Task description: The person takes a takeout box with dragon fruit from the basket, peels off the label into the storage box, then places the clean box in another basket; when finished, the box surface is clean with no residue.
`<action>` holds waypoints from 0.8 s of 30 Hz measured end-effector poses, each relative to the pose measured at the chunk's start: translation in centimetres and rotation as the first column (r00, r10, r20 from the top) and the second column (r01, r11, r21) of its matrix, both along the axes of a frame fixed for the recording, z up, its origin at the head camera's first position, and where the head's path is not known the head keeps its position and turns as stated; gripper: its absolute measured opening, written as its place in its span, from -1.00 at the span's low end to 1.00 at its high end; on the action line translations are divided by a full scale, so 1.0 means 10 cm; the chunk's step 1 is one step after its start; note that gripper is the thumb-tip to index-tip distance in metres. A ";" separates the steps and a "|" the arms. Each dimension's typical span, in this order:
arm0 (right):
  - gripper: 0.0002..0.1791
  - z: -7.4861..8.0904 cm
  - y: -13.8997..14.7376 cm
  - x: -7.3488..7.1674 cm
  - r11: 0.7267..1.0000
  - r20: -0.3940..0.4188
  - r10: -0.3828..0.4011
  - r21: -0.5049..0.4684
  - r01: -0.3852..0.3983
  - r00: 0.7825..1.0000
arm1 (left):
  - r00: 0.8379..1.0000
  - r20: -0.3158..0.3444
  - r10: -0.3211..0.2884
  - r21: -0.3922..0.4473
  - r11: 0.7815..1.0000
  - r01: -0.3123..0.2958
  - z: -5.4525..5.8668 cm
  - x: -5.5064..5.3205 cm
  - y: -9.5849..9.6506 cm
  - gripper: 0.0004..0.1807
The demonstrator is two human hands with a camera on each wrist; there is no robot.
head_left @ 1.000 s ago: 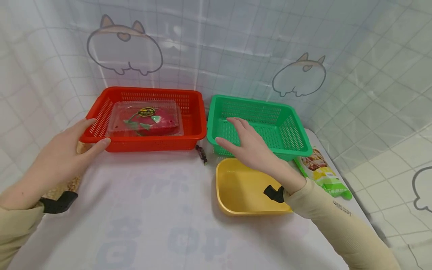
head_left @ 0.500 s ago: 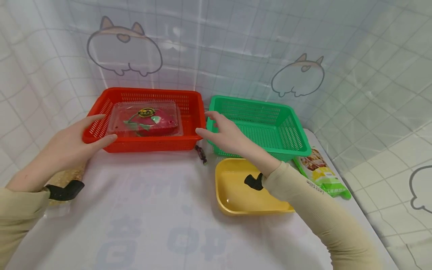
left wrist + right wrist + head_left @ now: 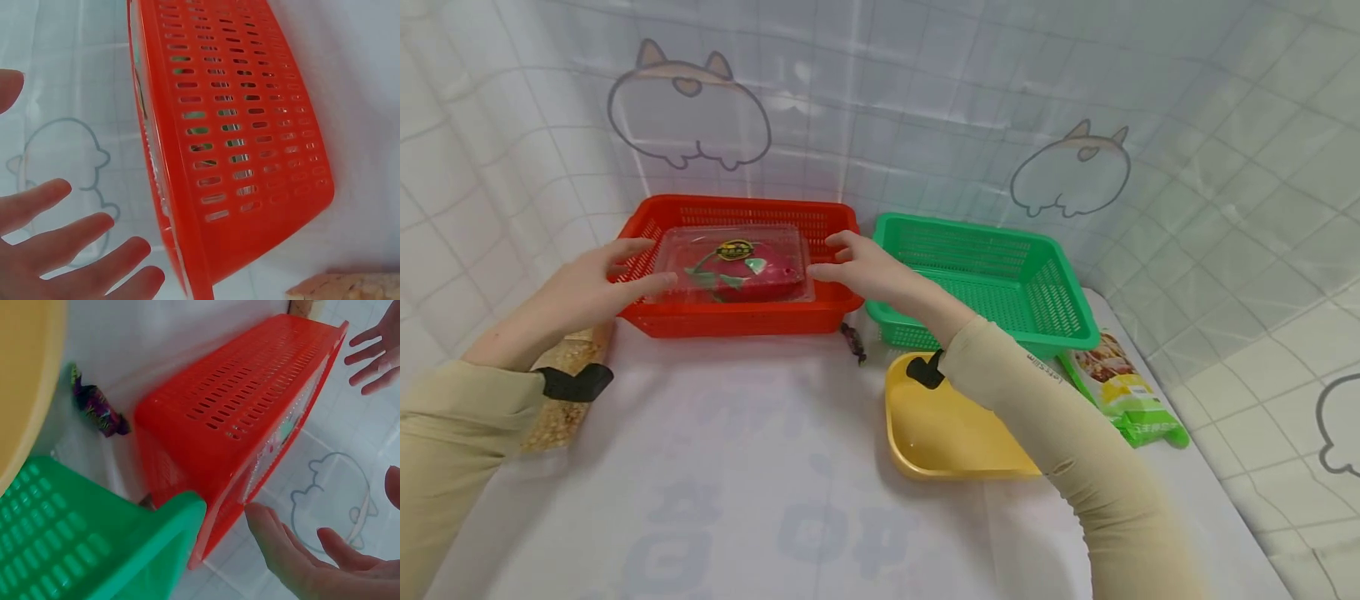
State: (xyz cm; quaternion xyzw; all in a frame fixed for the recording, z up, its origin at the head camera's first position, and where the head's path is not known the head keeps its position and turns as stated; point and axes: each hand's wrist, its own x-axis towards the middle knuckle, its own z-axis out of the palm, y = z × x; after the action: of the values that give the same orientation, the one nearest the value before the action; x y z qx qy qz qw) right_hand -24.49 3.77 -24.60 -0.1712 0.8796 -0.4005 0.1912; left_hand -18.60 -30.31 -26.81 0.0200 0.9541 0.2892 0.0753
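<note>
A red slotted basket [image 3: 737, 322] stands at the back left, holding a clear lidded plastic box [image 3: 681, 250]. Inside the box lies a pink fruit with green tips, seemingly a dragon fruit [image 3: 771, 271]. My left hand [image 3: 580, 287] hovers over the basket's left end, fingers spread and thumb toward the box's left side. Over the basket's right end is my right hand [image 3: 876, 271], thumb and fingers extended toward the box's right side. In the left wrist view the left fingers [image 3: 134, 250] are apart from the basket wall; whether either hand touches the box is unclear.
Right of the red basket is a green basket [image 3: 985, 333], with a yellow tub [image 3: 955, 433] in front. A dark wrapped candy [image 3: 853, 343] lies between. A green snack bag [image 3: 1120, 387] is at the right, a bag of grainy food [image 3: 561, 408] at the left.
My right hand has moved left from over the green basket to the red basket's right end. My left hand has moved right and inward, closer to the clear plastic box.
</note>
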 end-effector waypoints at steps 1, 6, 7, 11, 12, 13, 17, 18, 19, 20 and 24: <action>-0.26 -0.01 -0.03 -0.02 1.000 0.015 0.003 -0.004 -0.003 1.000 | 1.000 0.009 -0.003 0.011 1.000 0.003 0.00 -0.03 -0.02 0.05; -0.22 -0.05 -0.15 -0.12 1.000 0.073 0.012 -0.004 -0.012 0.997 | 0.995 0.095 -0.002 0.087 0.996 -0.006 -0.02 -0.16 -0.08 0.09; -0.22 -0.06 -0.16 -0.13 1.000 0.079 0.011 -0.004 -0.011 0.997 | 0.994 0.109 -0.001 0.103 0.995 -0.010 -0.02 -0.17 -0.09 0.10; -0.23 -0.10 -0.23 -0.19 1.000 0.123 0.004 -0.031 0.000 0.992 | 0.991 0.136 -0.002 0.151 0.988 -0.019 -0.05 -0.24 -0.08 0.12; -0.24 -0.10 -0.24 -0.21 0.999 0.138 0.001 -0.043 0.006 0.990 | 0.991 0.135 -0.003 0.155 0.988 -0.018 -0.06 -0.25 -0.08 0.12; -0.25 -0.11 -0.26 -0.23 0.998 0.155 -0.003 -0.057 0.012 0.988 | 0.991 0.132 -0.005 0.158 0.987 -0.016 -0.06 -0.27 -0.08 0.11; -0.28 -0.15 -0.34 -0.31 0.993 0.224 -0.024 -0.108 0.049 0.974 | 0.991 0.136 -0.005 0.181 0.983 -0.020 -0.09 -0.34 -0.09 0.08; -0.28 -0.16 -0.36 -0.33 0.992 0.236 -0.029 -0.114 0.058 0.971 | 0.989 0.145 -0.003 0.194 0.981 -0.026 -0.10 -0.35 -0.10 0.08; -0.29 -0.18 -0.38 -0.35 0.991 0.245 -0.036 -0.116 0.066 0.969 | 0.988 0.154 0.001 0.209 0.977 -0.034 -0.10 -0.37 -0.11 0.08; -0.28 -0.19 -0.40 -0.36 0.990 0.254 -0.043 -0.119 0.075 0.966 | 0.986 0.165 0.004 0.224 0.974 -0.042 -0.11 -0.38 -0.12 0.08; -0.29 -0.25 -0.45 -0.42 0.988 0.273 -0.065 -0.116 0.100 0.960 | 0.982 0.190 0.016 0.274 0.959 -0.069 -0.17 -0.43 -0.14 0.07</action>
State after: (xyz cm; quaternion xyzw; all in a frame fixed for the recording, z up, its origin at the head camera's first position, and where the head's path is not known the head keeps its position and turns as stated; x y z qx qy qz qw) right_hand -28.71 -0.74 -27.08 -0.0905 0.8242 -0.4836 0.2804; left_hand -22.94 -31.68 -28.47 -0.0171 0.8926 0.4232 0.1545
